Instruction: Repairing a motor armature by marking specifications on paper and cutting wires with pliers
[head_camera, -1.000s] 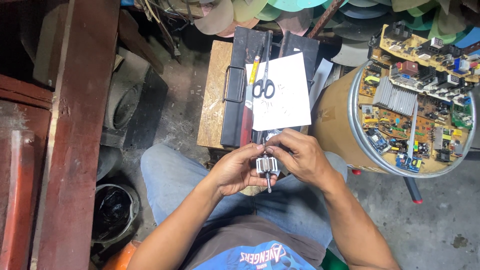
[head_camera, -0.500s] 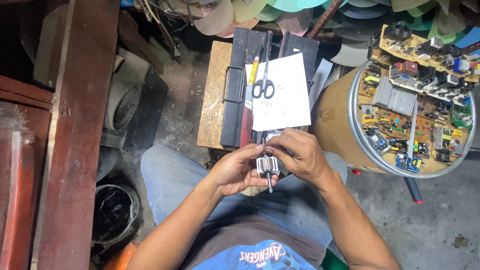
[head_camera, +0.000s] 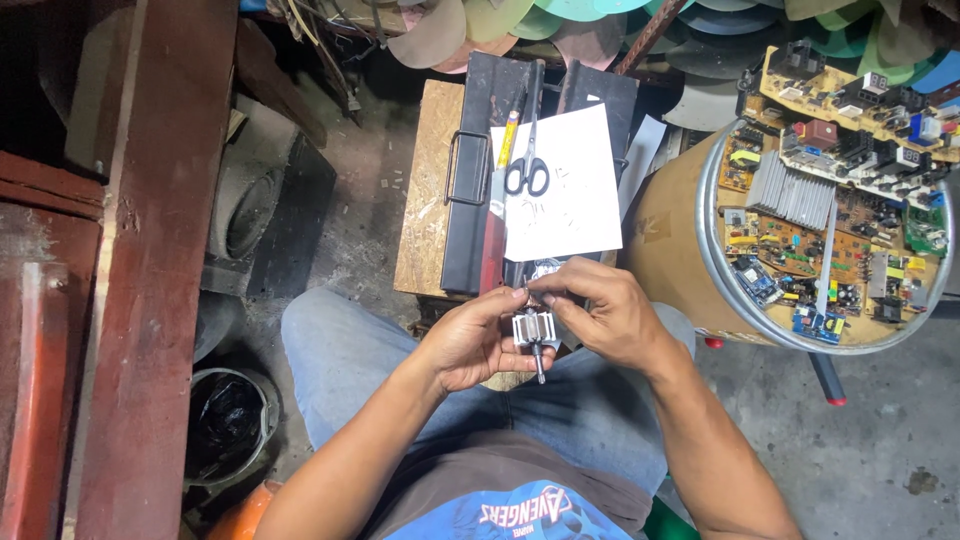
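Note:
A small metal motor rotor (head_camera: 533, 330) with a steel shaft pointing down sits between both hands, over my lap. My left hand (head_camera: 470, 340) grips its slotted core from the left. My right hand (head_camera: 605, 315) pinches the rotor's top end with thumb and forefinger. Just beyond the hands lies a white sheet of paper (head_camera: 565, 195) on a black toolbox (head_camera: 475, 150), with black-handled scissors (head_camera: 527, 165) and a yellow-handled tool (head_camera: 508, 140) on top.
A drum (head_camera: 690, 260) full of circuit boards (head_camera: 840, 210) stands at the right. A wooden board (head_camera: 425, 190) lies under the toolbox. A red wooden beam (head_camera: 150, 270) runs down the left, with a speaker box (head_camera: 255, 210) and a bucket (head_camera: 225, 425) beside it.
The right hand's fingers have shifted slightly at the top of the rotor; the hands and rotor stay in the same place.

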